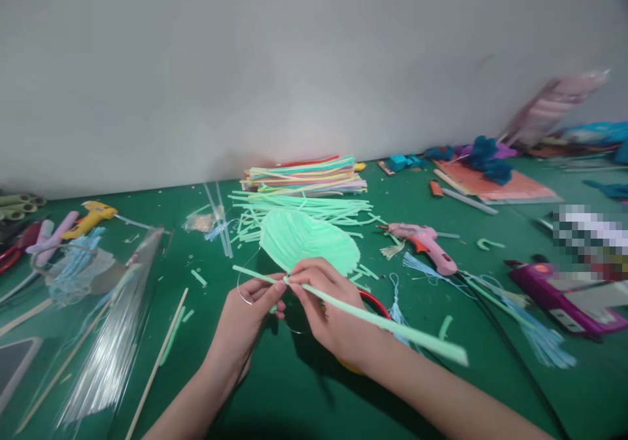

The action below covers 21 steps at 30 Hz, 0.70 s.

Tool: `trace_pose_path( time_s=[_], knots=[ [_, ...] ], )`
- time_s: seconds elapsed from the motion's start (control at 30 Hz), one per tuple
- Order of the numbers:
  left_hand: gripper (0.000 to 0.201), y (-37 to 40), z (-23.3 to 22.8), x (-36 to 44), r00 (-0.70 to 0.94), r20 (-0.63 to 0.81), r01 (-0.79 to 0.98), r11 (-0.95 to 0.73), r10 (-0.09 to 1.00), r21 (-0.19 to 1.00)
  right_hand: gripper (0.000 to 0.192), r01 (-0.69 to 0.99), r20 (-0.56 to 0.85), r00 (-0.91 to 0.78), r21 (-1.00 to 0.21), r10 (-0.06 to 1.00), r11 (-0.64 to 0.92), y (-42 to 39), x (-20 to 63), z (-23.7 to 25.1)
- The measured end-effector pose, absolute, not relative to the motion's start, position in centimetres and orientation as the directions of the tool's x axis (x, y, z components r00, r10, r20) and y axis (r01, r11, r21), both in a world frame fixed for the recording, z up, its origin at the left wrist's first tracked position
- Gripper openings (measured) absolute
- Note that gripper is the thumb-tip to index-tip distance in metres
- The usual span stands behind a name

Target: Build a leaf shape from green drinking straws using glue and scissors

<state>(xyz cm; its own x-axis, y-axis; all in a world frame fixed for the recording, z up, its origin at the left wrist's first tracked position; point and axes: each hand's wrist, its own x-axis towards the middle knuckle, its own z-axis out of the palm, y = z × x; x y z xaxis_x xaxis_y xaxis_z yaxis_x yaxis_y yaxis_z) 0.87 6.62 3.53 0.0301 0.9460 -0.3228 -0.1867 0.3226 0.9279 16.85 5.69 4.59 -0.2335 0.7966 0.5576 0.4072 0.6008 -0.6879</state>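
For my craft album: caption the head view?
Both hands pinch a mint pipe cleaner under a green leaf shape.

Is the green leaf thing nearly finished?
The green leaf shape looks fully filled in. Right now the left hand and right hand pinch a long green pipe cleaner at its base. That stem still sticks out loose, so fastening looks unfinished.

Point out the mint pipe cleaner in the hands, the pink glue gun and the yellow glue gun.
mint pipe cleaner (392,325), head view, mid stem.
pink glue gun (426,240), head view, body.
yellow glue gun (93,214), head view, body.
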Motion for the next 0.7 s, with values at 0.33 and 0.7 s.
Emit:
trace_pose_path(
  time_s=[0.33,0.7],
  knots=[
    [0.027,6.36,3.56,1.59,0.046,-0.284,-0.145,0.288,0.958,0.947,0.013,0.495,0.551,-0.241,-0.638,0.799,0.590,5.39,17.51,5.03],
    [0.030,6.46,3.68,1.63,0.054,-0.298,-0.256,0.302,0.953,0.919,0.014,0.420,0.568,-0.256,-0.664,0.782,0.619,5.18,17.94,4.15]
  ],
)
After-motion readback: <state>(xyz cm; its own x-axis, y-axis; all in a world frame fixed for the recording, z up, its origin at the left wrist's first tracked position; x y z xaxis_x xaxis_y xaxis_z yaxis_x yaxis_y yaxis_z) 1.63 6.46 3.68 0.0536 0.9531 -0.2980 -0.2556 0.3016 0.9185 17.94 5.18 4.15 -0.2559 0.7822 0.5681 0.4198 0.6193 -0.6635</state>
